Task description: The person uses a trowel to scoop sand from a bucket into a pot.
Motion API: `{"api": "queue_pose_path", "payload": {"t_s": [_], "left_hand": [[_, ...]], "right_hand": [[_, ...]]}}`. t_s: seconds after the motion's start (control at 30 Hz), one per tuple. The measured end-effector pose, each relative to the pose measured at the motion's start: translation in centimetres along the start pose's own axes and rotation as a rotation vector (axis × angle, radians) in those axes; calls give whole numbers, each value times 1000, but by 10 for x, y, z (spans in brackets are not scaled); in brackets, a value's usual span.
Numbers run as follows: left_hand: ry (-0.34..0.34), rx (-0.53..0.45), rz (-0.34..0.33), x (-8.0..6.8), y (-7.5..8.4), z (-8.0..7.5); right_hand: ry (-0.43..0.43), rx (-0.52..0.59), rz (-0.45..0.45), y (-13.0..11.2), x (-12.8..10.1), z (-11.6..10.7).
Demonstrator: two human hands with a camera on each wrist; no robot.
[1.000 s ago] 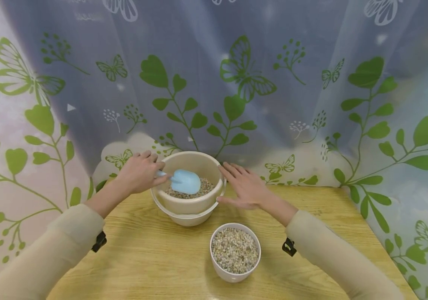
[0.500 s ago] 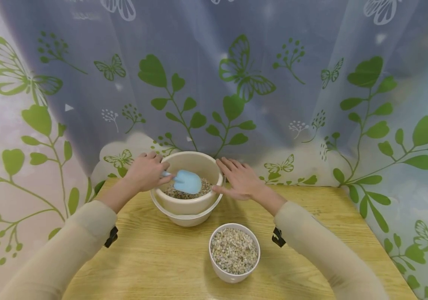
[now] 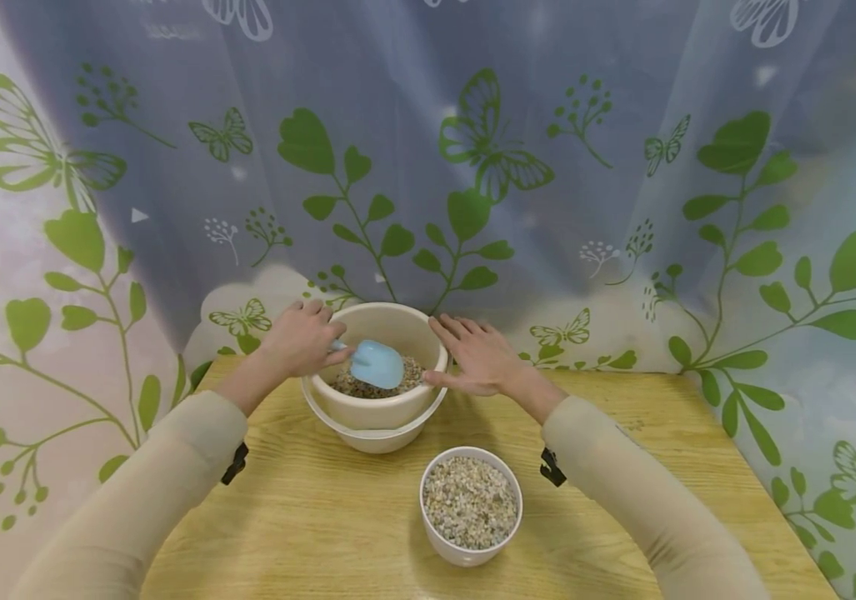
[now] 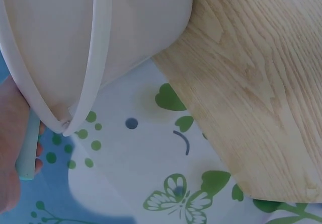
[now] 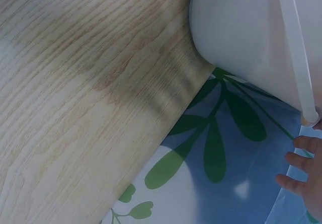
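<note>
My left hand (image 3: 306, 337) grips the handle of a light blue scoop (image 3: 378, 365). The scoop's blade hangs inside a cream bucket (image 3: 371, 414), over the gravel-like grains (image 3: 347, 385) at its bottom. Folded down round the bucket's front is its white carrying handle (image 4: 102, 38). On the bucket's right rim rests my right hand (image 3: 482, 358), fingers extended and thumb at the edge. In the left wrist view the pale end of the scoop handle (image 4: 27, 153) sticks out of my fist beside the rim.
Nearer to me, a white bowl (image 3: 465, 557) stands full of similar mixed grains (image 3: 470, 502). The wooden table (image 3: 307, 517) ends behind the bucket at a curtain (image 3: 397, 167) printed with leaves and butterflies.
My left hand has shifted a little to the right with the scoop. My right hand has slid slightly up and left along the bucket's rim. The bowl has stayed put.
</note>
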State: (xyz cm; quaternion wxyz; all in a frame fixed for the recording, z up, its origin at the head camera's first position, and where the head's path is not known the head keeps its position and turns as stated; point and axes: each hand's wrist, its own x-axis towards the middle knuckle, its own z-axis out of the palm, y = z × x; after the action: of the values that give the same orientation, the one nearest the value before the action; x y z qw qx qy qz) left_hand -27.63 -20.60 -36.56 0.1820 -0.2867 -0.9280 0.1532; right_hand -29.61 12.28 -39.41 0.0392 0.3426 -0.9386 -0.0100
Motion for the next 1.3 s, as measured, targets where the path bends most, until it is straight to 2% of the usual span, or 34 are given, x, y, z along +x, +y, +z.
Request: {"api": "queue_pose_path", "payload": {"t_s": [0.23,0.37,0.57,0.77,1.0,1.3], "left_hand": [[-55,18,28,9,-7,1],[-51,46,62,15,-10,1],[-45,139,119,25,-13,-1],[-52,173,122,34,-17,-2],[-89,213,164,41,-13,-1],[-77,297,217,46,-5,2]], "right_hand": [[-20,-4,4,0,1,-1],[-30,-4,4,0,1,-2],[-39,-24,-11,-1,2,-5],[-53,-23,-6,-1,2,-8],[-57,-1,1,-1,0,-6],[-60,9,7,0,-1,-4]]}}
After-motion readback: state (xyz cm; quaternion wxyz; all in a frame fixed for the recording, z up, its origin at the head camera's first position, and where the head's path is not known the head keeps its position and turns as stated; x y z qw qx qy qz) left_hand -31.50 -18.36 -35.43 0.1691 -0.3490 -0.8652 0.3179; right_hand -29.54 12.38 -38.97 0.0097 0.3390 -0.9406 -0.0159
